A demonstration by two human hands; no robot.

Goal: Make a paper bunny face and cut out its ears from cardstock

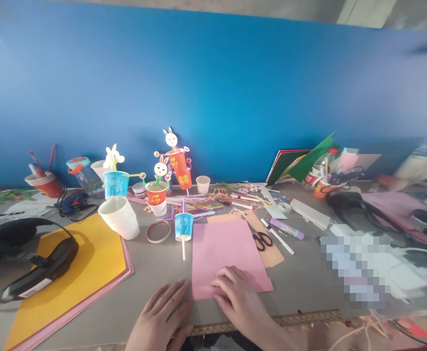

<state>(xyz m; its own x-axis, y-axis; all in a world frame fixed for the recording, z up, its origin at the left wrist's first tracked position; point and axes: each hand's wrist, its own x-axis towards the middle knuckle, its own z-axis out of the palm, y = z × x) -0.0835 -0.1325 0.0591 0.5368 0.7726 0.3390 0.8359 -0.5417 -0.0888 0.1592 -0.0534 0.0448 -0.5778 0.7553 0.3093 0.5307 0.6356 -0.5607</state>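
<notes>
Pink rectangular paper sheet [221, 248] lies under loosely curled R hand [237, 295], long axis apparently running fwd from it; underside hidden, can't tell if pinched. L hand [164, 312], fingers extended, nothing visibly held, is just beside the near-L corner, contact unclear. Fwd-R of R hand, black-handled scissors [263, 241], blades mostly hidden.

Both hands are back-up near the front edge of the counter [301, 287], a little apart from each other. The left hand [164, 314] lies spread fairly flat, its fingers nearly straight and slanting away from that edge toward the right, the thumb low on its inner side. The right hand [237, 295] is more arched, fingers bent and angled leftward, thumb set below them. Its bare wrist and forearm cross the front edge from the lower right.
</notes>
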